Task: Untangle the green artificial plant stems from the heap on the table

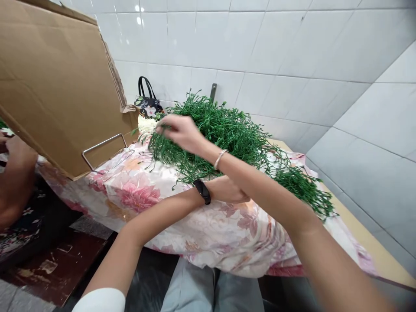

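Observation:
A big heap of green plastic foliage strands (234,138) lies on a table covered by a pink floral cloth (139,195). My right hand (180,130) reaches across to the left end of the heap, fingers pinched on green strands. My left hand (227,190), with a black band on its wrist, lies under my right forearm against the heap; its fingers are hidden. A small white flower bunch (146,125) sits just left of my right hand.
A large cardboard sheet (55,82) leans over the table's left side, above a metal wire frame (104,149). A black floral handbag (147,102) stands by the tiled wall. Another person's arm (14,177) shows at the far left. The bare tabletop edge (373,242) runs along the right.

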`<state>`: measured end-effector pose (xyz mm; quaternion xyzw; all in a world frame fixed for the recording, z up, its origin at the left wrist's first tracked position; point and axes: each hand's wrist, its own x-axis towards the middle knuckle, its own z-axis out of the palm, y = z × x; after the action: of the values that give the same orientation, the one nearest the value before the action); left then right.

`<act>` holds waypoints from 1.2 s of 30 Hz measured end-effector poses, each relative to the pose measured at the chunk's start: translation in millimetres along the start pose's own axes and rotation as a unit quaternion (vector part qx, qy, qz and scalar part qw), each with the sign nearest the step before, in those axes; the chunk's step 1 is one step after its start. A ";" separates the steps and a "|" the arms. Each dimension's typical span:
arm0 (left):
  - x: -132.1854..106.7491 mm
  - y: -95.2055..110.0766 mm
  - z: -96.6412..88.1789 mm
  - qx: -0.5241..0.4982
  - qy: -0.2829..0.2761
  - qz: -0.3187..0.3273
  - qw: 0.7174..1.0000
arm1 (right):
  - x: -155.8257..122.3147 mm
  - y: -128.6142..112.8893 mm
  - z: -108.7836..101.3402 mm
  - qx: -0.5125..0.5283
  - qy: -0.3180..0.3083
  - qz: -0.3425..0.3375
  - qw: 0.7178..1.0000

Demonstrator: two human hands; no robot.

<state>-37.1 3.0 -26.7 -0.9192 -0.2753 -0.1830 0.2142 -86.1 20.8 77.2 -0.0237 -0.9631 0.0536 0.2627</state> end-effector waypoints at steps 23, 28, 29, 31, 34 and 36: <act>-6.1 2.8 -12.5 0.172 0.337 0.091 0.921 | -98.6 96.7 -158.3 0.343 0.441 0.135 0.819; -11.8 3.2 -31.3 0.244 0.481 -0.039 0.841 | -84.8 77.2 -193.9 0.353 0.501 0.055 0.789; -13.3 2.4 -35.2 0.228 0.476 -0.116 0.841 | -85.2 75.3 -203.5 0.330 0.504 0.060 0.796; -17.1 -1.1 -41.8 0.167 0.424 -0.270 0.848 | -89.8 73.9 -222.1 0.278 0.504 0.064 0.815; -24.5 -10.8 -46.4 0.090 0.322 -0.374 0.865 | -102.4 72.0 -240.1 0.269 0.469 0.058 0.839; -29.1 -17.9 -46.4 0.062 0.278 -0.390 0.876 | -112.0 68.1 -243.2 0.303 0.457 0.064 0.834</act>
<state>-80.4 -18.8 4.4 -0.6335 -0.5513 -0.4821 0.2495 135.2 102.2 221.2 -0.0260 -0.6657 0.3420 0.6627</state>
